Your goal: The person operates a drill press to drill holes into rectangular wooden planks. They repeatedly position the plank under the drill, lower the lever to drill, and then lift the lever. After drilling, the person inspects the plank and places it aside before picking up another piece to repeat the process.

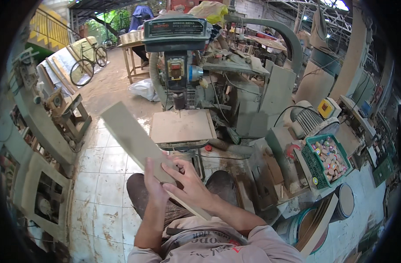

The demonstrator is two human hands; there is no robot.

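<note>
A long, pale wooden board (132, 138) slants across my lap, its far end up to the left and its near end against my shirt. My left hand (155, 182) is closed round the board's left edge near the middle. My right hand (189, 183) lies over the board's right side, fingers bent and thumb and forefinger on its face; anything small beneath them is hidden. Just beyond my hands stands a bench drill press (176, 61), with a flat wooden panel (180, 126) on its table under the chuck (179, 101).
At right, a green basket (314, 164) holds many small, round-ended wooden pieces, beside a dusty electric motor (308, 119) and a yellow switch box (327, 107). Round tubs (343, 201) stand lower right. Machine frames line the left. A bicycle (88, 65) leans farther back.
</note>
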